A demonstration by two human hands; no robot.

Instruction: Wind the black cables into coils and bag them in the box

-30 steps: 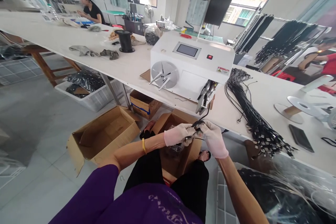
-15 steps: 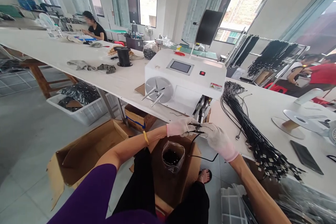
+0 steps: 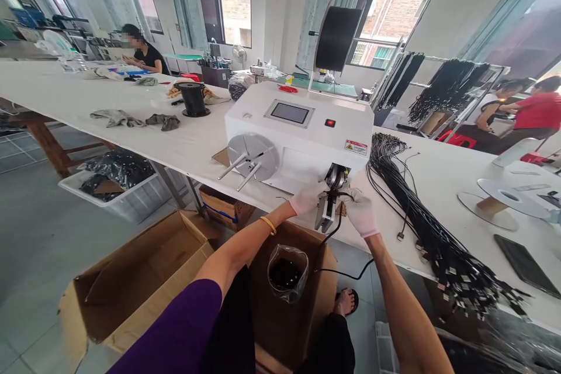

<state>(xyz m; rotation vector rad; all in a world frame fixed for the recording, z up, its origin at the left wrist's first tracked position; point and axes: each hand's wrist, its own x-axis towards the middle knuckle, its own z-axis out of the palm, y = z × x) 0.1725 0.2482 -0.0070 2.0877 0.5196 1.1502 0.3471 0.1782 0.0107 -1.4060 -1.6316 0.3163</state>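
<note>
My gloved left hand [image 3: 307, 199] is at the left side of a metal clamp-like head [image 3: 326, 210] on the front of a white machine [image 3: 302, 146]. On the head's right side is my gloved right hand [image 3: 361, 213], its fingers closed on a black cable [image 3: 339, 223]. The cable runs across the head between both hands, and a length hangs below toward a cardboard box [image 3: 322, 280]. My left fingers are closed around the cable's left part; their tips are partly hidden. Inside the box stands a clear plastic bag [image 3: 302, 292] with small dark pieces.
A bundle of black cables [image 3: 412, 210] lies on the white table [image 3: 442, 175], with a phone [image 3: 526, 263] and an empty spool [image 3: 491, 210] to its right. A round disc with pegs [image 3: 254, 158] sticks out of the machine. Another cardboard box [image 3: 144, 280] is at left. People sit farther back.
Both hands have moved forward with the cable, from in front of the machine to its metal head. The machine's head now shows between them. The view has shifted slightly.
</note>
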